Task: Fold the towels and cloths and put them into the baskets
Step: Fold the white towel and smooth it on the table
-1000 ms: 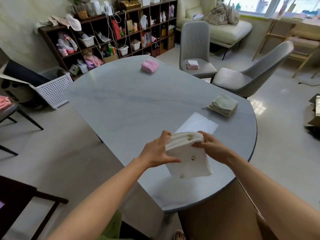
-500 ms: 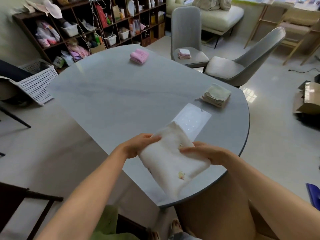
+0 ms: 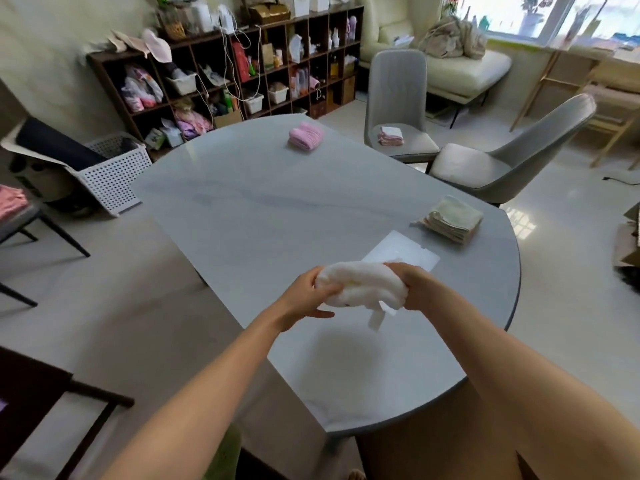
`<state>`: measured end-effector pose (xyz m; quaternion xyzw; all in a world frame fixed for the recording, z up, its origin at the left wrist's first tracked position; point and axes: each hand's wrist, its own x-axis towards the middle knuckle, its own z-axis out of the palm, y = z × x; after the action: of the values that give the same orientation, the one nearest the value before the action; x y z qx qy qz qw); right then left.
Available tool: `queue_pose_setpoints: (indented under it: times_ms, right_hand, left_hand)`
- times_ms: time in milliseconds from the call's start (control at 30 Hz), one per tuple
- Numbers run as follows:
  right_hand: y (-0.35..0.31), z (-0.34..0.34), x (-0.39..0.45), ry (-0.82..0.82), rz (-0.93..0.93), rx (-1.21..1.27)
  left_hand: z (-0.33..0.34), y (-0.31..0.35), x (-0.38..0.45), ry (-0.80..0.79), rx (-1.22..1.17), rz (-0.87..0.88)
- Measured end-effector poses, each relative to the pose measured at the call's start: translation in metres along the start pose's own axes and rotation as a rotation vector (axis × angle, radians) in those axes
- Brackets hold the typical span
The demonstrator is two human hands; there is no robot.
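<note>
place: home living room | signs: sofa (image 3: pixel 460 69), cluttered shelf (image 3: pixel 242 71), dining table (image 3: pixel 277 209)

Single head view, looking forward-down over table (image 3: pixel 242 216).

The grey oval table (image 3: pixel 263 216) carries a pink folded stack (image 3: pixel 306 136) at its far end and a pale green folded pile (image 3: pixel 453 220) by the right edge (well apart from each other). Just beside the green pile lies a flat pale sheet (image 3: pixel 403 252), partly hidden at its near end.
</note>
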<state>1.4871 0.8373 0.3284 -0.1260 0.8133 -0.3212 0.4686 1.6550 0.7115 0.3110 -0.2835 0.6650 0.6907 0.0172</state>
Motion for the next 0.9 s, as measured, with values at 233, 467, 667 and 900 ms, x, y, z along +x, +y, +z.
queue_pose_setpoints:
  times_ms: [233, 467, 667, 900]
  right_hand:
    - [-0.007, 0.01, -0.011, -0.039, -0.084, 0.105]
    - [0.011, -0.008, -0.005, 0.216, -0.047, 0.683]
    - [0.014, -0.007, -0.022, 0.191, -0.337, 0.672]
    - [0.037, -0.009, -0.041, 0.002, -0.435, 0.543]
  left_hand:
    - [0.002, 0.012, -0.001, 0.353, 0.292, 0.185]
    - [0.007, 0.021, -0.003, 0.408, 0.482, 0.51]
    - [0.026, 0.008, -0.011, 0.447, 0.076, 0.353]
    - [0.002, -0.002, -0.003, 0.005, -0.705, -0.288]
